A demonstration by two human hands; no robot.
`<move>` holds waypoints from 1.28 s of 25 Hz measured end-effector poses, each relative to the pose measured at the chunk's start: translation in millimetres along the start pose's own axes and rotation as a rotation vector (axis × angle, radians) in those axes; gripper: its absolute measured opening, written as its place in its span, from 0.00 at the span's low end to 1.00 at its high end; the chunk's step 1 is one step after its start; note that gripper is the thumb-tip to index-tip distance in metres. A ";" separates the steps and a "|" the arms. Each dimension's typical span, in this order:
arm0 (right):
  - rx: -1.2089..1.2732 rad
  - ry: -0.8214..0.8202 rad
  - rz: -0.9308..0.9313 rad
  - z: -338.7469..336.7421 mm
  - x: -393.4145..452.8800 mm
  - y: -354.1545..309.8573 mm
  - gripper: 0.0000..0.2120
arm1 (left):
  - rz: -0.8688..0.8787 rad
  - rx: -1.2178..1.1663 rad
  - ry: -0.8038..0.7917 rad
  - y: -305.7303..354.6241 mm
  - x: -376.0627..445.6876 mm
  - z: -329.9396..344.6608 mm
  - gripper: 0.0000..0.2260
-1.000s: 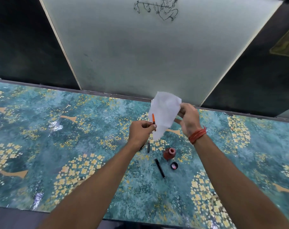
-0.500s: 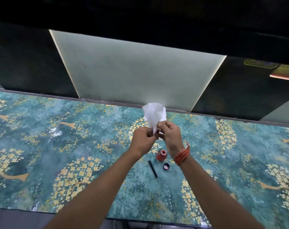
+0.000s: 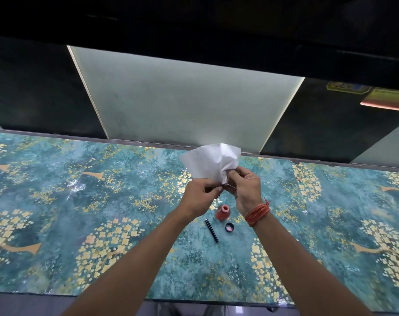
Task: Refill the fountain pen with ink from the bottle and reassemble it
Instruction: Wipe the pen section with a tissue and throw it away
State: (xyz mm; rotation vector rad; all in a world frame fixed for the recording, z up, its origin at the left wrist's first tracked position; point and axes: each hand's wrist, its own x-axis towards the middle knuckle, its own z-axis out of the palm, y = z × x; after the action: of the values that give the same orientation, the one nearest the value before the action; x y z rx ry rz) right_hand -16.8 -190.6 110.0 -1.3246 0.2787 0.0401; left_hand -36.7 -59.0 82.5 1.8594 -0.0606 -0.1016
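Observation:
My left hand (image 3: 199,193) and my right hand (image 3: 245,188) meet above the table, fingertips together. A white tissue (image 3: 211,161) is bunched in my right hand and stands up above both hands. My left hand is closed on a small pen part that the tissue and fingers hide. Below the hands an open red ink bottle (image 3: 223,212) stands upright. Its black cap (image 3: 229,227) lies mouth-up to the right. A slim black pen barrel (image 3: 211,230) lies on the table just left of the cap.
The table wears a teal cloth with yellow flower trees (image 3: 102,224). A pale wall panel (image 3: 182,106) and dark panels rise behind its far edge. Orange thread bands circle my right wrist (image 3: 256,213).
The orange-tipped pen part seen in my left hand a second ago is now wrapped in the tissue. My right hand has closed in against the left, and my view has tilted down.

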 end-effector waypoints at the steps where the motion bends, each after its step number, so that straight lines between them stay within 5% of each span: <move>1: 0.041 0.031 0.022 0.1 0.7 -3.0 0.08 | -0.020 -0.010 -0.005 -1.0 -1.8 -0.3 0.07; 7: -0.035 0.314 -0.199 -17.4 5.4 -18.6 0.09 | -0.086 -0.086 0.066 -12.3 -10.5 -12.4 0.05; 13: -0.397 -0.120 -0.099 5.8 -30.2 2.5 0.05 | -0.045 0.019 -0.006 -15.8 -13.6 -17.9 0.05; 20: -0.005 0.155 -0.111 24.5 -33.8 28.6 0.05 | -0.018 -0.080 -0.087 -11.1 -16.1 -19.1 0.06; 29: 0.008 0.419 -0.248 24.8 -33.2 19.2 0.04 | -0.049 -0.116 -0.054 -23.6 -19.2 -12.3 0.06; 32: 0.098 0.491 -0.178 14.1 -27.5 11.9 0.10 | -0.080 -0.176 -0.011 -26.8 -22.9 -12.6 0.06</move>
State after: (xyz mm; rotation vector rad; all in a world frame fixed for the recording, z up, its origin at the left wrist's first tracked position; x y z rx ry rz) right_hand -43.1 -170.6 107.9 -1.2439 0.5691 -0.4483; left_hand -58.5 -37.1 61.3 1.6851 0.0147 -0.1674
